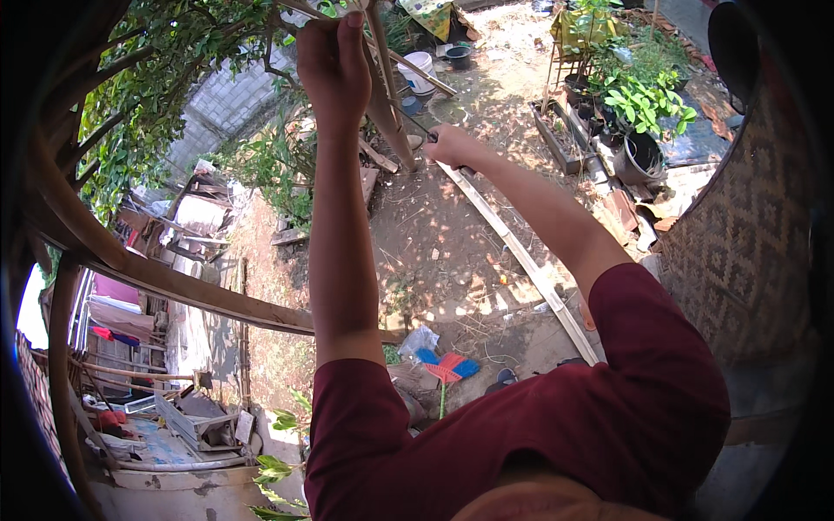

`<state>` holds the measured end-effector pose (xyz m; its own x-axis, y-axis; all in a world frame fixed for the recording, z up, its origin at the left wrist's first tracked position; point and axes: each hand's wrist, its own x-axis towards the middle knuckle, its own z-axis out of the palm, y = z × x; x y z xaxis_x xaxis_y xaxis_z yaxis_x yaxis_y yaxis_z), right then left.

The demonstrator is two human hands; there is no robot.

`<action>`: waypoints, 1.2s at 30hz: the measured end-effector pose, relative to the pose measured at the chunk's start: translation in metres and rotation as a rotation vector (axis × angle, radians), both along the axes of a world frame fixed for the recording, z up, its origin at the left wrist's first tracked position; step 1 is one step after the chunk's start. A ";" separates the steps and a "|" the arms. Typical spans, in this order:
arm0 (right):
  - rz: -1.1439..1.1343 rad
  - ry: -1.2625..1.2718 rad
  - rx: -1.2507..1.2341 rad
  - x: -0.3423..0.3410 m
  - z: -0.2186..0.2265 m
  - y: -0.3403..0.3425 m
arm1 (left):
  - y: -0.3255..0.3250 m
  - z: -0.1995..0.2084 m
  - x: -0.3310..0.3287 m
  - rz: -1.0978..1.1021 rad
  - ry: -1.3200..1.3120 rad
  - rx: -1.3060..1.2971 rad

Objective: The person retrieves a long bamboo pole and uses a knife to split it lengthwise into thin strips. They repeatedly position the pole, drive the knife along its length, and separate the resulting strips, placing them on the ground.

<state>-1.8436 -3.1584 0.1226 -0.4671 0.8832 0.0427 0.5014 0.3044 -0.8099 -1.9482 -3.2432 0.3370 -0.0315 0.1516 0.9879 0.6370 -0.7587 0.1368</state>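
Observation:
My left hand (334,69) is raised at the upper middle, closed in a fist with the thumb up. What its fingers wrap around is hidden. Thin bamboo poles (423,76) pass beside and behind it, and a thick upright wooden post (387,117) stands just to its right. Lower and further right, my right hand (453,148) is closed around the dark handle of a slim tool (431,135). A narrow, blade-like part points up and left from that fist, toward the post; its exact kind is unclear. Below the right hand lies a long pale split-bamboo strip (512,243).
A curved bamboo rail (217,300) crosses on the left, with leafy branches (165,95) above it. A woven bamboo wall (738,234) stands at right. A white bucket (419,74), a black plant pot (641,158), a red-and-blue broom (447,366) and a plastic bag (420,340) are around.

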 end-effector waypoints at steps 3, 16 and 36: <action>-0.048 -0.158 0.444 0.002 0.013 0.043 | 0.026 0.018 -0.020 0.185 0.129 0.033; -0.047 -0.751 0.769 -0.014 0.100 0.064 | 0.064 0.051 -0.059 0.419 0.263 0.061; 0.130 0.145 0.389 -0.031 0.009 -0.051 | -0.062 0.038 -0.084 0.038 0.081 -0.468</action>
<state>-1.8749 -3.2099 0.1314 -0.5381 0.7223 0.4345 0.3277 0.6542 -0.6816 -2.0317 -3.3056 0.3754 0.0283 0.5815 0.8131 0.6855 -0.6033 0.4076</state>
